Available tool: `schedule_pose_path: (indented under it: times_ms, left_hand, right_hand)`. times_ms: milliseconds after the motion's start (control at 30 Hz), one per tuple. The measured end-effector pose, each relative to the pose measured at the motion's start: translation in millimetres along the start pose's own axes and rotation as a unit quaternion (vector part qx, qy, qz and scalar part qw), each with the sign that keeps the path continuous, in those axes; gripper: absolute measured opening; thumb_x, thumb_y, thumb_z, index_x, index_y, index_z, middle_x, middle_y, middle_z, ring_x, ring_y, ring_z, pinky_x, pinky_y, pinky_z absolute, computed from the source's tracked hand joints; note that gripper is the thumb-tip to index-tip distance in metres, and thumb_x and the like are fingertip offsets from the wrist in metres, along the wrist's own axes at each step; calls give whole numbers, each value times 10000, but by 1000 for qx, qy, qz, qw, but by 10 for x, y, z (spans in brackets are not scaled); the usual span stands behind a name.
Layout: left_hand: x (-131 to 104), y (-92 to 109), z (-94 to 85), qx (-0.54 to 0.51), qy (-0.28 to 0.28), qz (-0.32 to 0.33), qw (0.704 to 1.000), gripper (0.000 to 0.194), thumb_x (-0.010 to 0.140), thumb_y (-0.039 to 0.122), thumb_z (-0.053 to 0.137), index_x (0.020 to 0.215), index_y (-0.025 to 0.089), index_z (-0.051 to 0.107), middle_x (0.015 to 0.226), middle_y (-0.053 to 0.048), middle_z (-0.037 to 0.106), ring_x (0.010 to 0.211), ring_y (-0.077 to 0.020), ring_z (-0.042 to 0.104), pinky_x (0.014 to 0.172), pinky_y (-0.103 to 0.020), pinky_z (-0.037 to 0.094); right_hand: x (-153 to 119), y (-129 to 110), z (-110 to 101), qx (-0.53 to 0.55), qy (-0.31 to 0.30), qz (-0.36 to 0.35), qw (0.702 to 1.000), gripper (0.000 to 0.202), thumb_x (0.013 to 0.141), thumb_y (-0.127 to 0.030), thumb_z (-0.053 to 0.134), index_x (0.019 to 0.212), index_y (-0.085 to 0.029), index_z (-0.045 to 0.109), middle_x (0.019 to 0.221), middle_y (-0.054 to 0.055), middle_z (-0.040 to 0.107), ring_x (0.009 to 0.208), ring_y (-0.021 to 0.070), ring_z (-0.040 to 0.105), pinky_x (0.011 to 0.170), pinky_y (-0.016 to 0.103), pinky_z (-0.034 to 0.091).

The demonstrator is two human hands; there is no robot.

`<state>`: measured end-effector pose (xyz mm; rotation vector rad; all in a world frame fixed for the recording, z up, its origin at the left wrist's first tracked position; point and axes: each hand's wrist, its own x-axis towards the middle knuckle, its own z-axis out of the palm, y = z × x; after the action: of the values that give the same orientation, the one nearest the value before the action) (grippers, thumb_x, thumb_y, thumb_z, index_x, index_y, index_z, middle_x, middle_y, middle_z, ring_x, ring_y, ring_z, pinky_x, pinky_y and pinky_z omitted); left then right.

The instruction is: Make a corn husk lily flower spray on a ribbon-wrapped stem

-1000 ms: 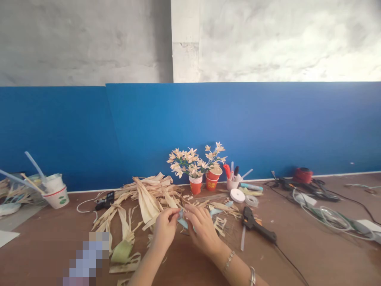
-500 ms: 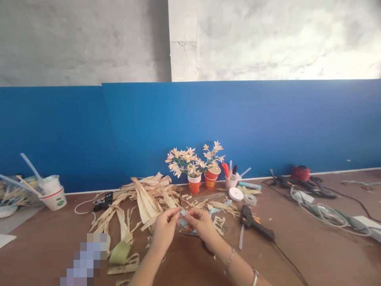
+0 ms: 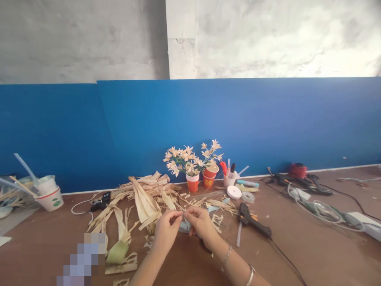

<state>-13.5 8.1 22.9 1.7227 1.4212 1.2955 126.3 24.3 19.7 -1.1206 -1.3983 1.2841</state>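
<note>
My left hand [image 3: 167, 230] and my right hand [image 3: 201, 224] meet above the brown table, thumb and forefinger of each pinched close together. A small pale strip [image 3: 185, 217] sits between their fingertips, mostly hidden by them. Just below and behind the fingers lies light blue material [image 3: 185, 227]. Partly covered by my right hand is a dark object whose kind I cannot tell. Dried corn husks [image 3: 145, 204] spread to the left of my hands. To the right a black glue gun [image 3: 254, 222] rests with a clear glue stick [image 3: 239, 234] beside it.
Husk flowers [image 3: 187, 159] stand in red paper cups [image 3: 192, 184] at the back. Nearby are a white ribbon roll [image 3: 234, 192], a tape roll [image 3: 248, 197] and a pen cup [image 3: 228, 180]. Cables [image 3: 324, 214] lie right; a white cup [image 3: 50, 199] stands left. A blue partition [image 3: 238, 119] backs the table.
My fingertips have come closer together, covering more of the pale strip that showed between them. The whole view has shifted slightly.
</note>
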Motion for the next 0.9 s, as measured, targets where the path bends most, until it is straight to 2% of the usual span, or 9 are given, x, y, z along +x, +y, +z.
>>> schedule_pose_path:
  times_ms: [233, 367, 500, 567, 667, 733, 800, 867, 900]
  left_hand:
    - [-51, 103, -41, 117, -5, 57, 991, 253, 798, 250, 469, 778, 194, 715, 789, -87, 695, 768, -231, 622, 713, -333, 461]
    - [-46, 76, -41, 117, 22, 73, 990, 228, 785, 253, 477, 733, 192, 691, 759, -77, 679, 754, -228, 623, 689, -317, 463]
    - [5, -33, -55, 46, 36, 7, 998, 219, 748, 311, 512, 728, 180, 686, 713, -61, 688, 666, -216, 624, 612, -297, 477]
    - [29, -84, -58, 10, 26, -44, 999, 250, 729, 349, 525, 758, 163, 689, 617, -37, 660, 564, -196, 596, 552, -287, 469]
    - [46, -118, -52, -45, 15, -103, 994, 304, 687, 397, 551, 769, 138, 686, 539, -7, 610, 499, -170, 558, 503, -270, 451]
    - [49, -114, -42, -82, 15, -125, 989, 325, 653, 420, 579, 755, 130, 684, 536, -2, 600, 501, -160, 554, 495, -260, 448]
    - [46, -102, -31, -106, 14, -134, 985, 336, 629, 434, 603, 739, 127, 683, 533, 0, 596, 505, -155, 553, 494, -255, 449]
    - [40, -87, -19, -110, 10, -135, 985, 335, 627, 436, 608, 734, 128, 684, 541, -4, 604, 517, -158, 561, 506, -261, 459]
    - [35, -80, -13, -107, 7, -133, 985, 333, 630, 436, 605, 733, 130, 685, 546, -6, 609, 526, -163, 567, 515, -266, 465]
  right_hand:
    - [-23, -36, -6, -31, -9, -24, 999, 342, 699, -501, 592, 645, -168, 535, 471, -68, 469, 316, 68, 431, 313, 179, 292]
    - [-33, -55, -20, -56, -8, -18, 998, 303, 706, -459, 604, 643, -171, 540, 479, -62, 474, 352, 73, 439, 342, 183, 316]
    - [-45, -55, -137, -109, -54, 3, 993, 211, 720, -354, 608, 650, -160, 567, 496, -45, 525, 389, 81, 471, 386, 183, 344]
    - [-56, -91, -280, -193, -80, 40, 977, 140, 750, -285, 556, 683, -166, 588, 466, -45, 534, 384, 89, 480, 386, 180, 340]
    - [-94, -212, -643, -382, -61, 69, 919, 105, 704, -171, 548, 613, -164, 600, 518, 3, 603, 488, 140, 573, 484, 220, 420]
    - [-141, -288, -949, -471, 31, 72, 879, 110, 687, -126, 531, 602, -148, 596, 641, 86, 646, 649, 226, 621, 602, 310, 449]
    - [-209, -305, -1237, -529, 114, 83, 837, 162, 689, -70, 504, 785, -118, 626, 902, 196, 647, 868, 322, 603, 702, 413, 430]
    - [-286, -245, -1448, -646, 214, 122, 723, 234, 706, -60, 510, 911, -100, 616, 989, 227, 614, 951, 351, 578, 733, 443, 418]
    - [-321, -192, -1516, -671, 231, 144, 690, 245, 734, -54, 485, 943, -89, 608, 984, 235, 609, 956, 348, 581, 736, 445, 416]
